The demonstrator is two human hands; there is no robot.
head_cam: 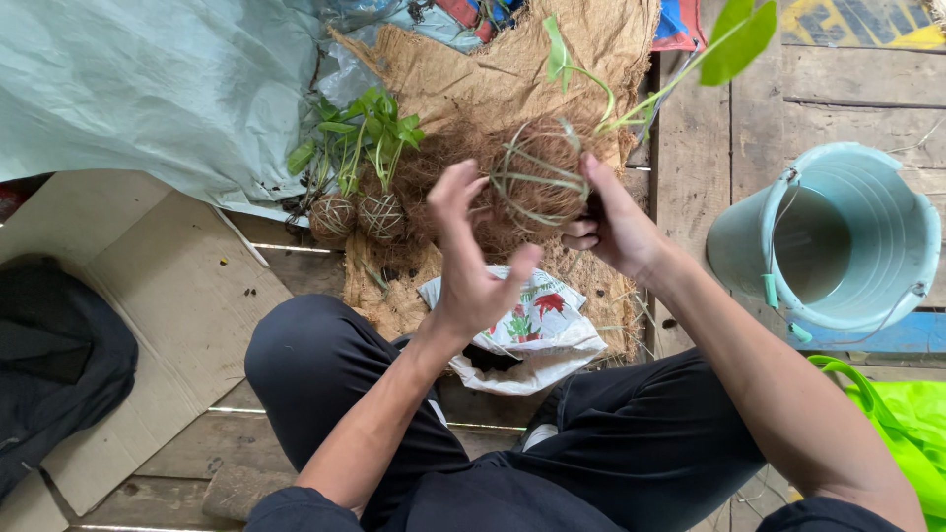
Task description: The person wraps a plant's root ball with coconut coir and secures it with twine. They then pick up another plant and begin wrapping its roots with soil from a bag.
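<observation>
The string-wrapped fibre ball (540, 177), its plant's leaves cut off above, is sitting gripped in the right hand (613, 225) while the left hand (471, 266) is hovering open beside it.

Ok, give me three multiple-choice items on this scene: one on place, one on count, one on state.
1. Where is the pale blue plastic bucket? A by the right arm B on the cardboard C on the lap
2. How many finished small twine-wrapped plant balls lie on the brown coir mat? A two B four C none
3. The round fibre ball wrapped in twine is: A on the floor B held up by the right hand C in the bucket

A: stands right. A: two together. B: fingers grip it, left hand open.
</observation>
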